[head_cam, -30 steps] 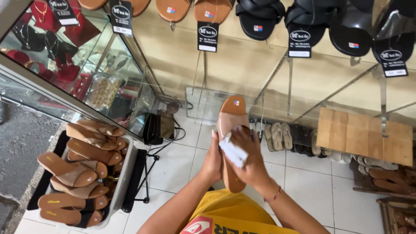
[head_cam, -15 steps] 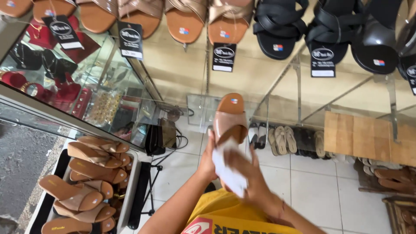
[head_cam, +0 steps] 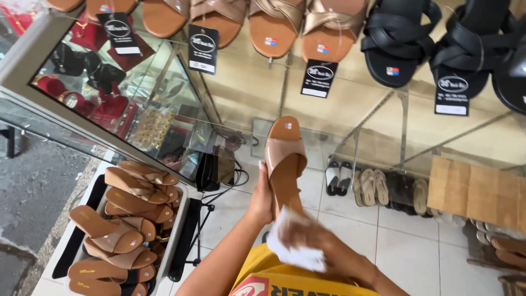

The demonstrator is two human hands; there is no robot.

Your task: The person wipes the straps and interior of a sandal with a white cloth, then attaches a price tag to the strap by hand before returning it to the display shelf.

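Observation:
My left hand point(head_cam: 262, 200) grips a tan slide sandal point(head_cam: 286, 164) by its left edge and holds it up lengthwise, toe end away from me, with its wide beige strap across the upper part. My right hand point(head_cam: 309, 238) is blurred and presses a white cloth point(head_cam: 293, 241) against the heel end of the sandal's footbed. Both forearms rise from the bottom of the view above my yellow shirt point(head_cam: 285, 279).
A glass shelf carries brown sandals point(head_cam: 274, 24) and black sandals point(head_cam: 402, 38) with hanging black tags point(head_cam: 319, 78). A glass case with red boxes point(head_cam: 98, 71) stands at left. A white bin of tan sandals point(head_cam: 123, 219) sits on the tiled floor; more footwear point(head_cam: 378, 186) and cardboard point(head_cam: 476, 192) lie right.
The view has tilted up a little, showing more of the shelf. My right hand with the cloth has slid down the footbed from the middle toward the heel end. The left hand keeps its hold.

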